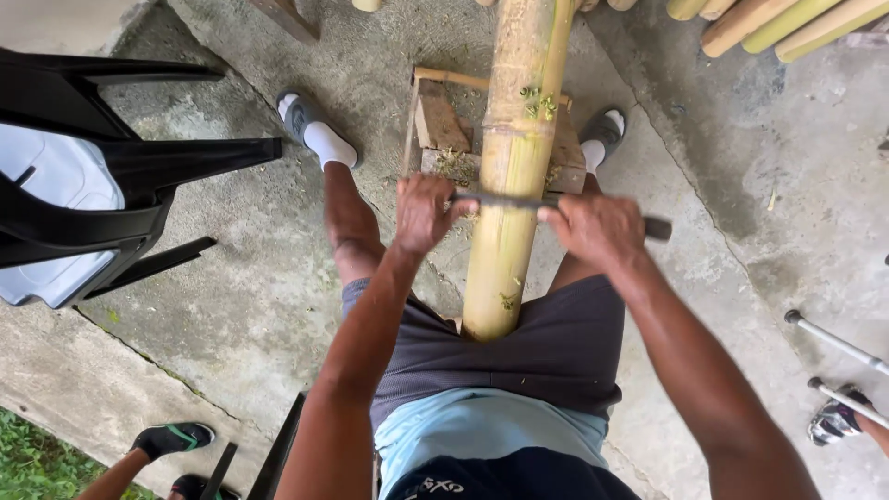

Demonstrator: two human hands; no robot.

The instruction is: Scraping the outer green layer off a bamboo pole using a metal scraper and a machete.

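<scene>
both hands, left hand [423, 213] and right hand [597, 229], are clenched on a dark flat blade [505, 199] lying across the thick yellow-green bamboo pole [509, 176]; the pole looks stiff, heavy, waxy-slick.

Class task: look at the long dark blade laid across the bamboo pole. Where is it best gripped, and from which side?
Grip the blade at its two ends, from above, one hand each side of the bamboo pole. It lies crosswise on the pole, so the left hand and right hand balance it there.

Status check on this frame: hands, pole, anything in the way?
Left hand and right hand grip blade across bamboo pole. Pole rests on wooden block. Nothing obstructing.
</scene>
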